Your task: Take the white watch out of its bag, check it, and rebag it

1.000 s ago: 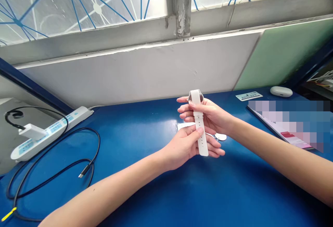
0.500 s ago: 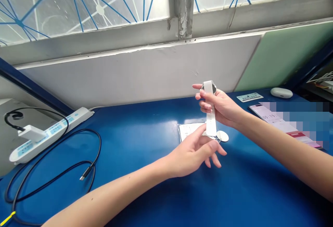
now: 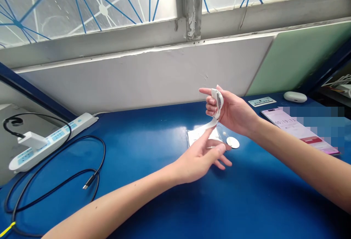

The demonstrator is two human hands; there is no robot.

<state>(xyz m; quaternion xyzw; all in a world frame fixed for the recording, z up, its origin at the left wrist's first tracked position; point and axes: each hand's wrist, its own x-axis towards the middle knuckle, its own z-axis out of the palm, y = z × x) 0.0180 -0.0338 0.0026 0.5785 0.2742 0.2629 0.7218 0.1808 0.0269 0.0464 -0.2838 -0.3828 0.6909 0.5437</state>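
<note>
A person at a blue bench (image 3: 175,213) grips a white watch (image 3: 219,102) in the right hand (image 3: 237,113), raised above the surface, its case seen nearly edge-on. Several of that hand's fingers curl around the watch, while one points straight out to the left past it. The strap's tail (image 3: 211,124) slants down and left from those fingers to the left hand (image 3: 194,160), which is spread and grasps nothing, its index fingertip at the strap; whether they touch cannot be told.

Behind the left fingers lies a clear bag (image 3: 193,136) with something white inside, partly hidden by the hand. A white disc (image 3: 233,143) sits just to the right of the bag, near the left fingertips and below the right hand.

Well to the right of the right fingers are a card (image 3: 261,102), a white case (image 3: 295,97) and a phone (image 3: 287,122), its timer reading about 19 and its far side pixelated. Well to the left of both hands' fingers rest a power strip (image 3: 59,133), a plug (image 3: 32,140) and a looped black cable (image 3: 95,174).
</note>
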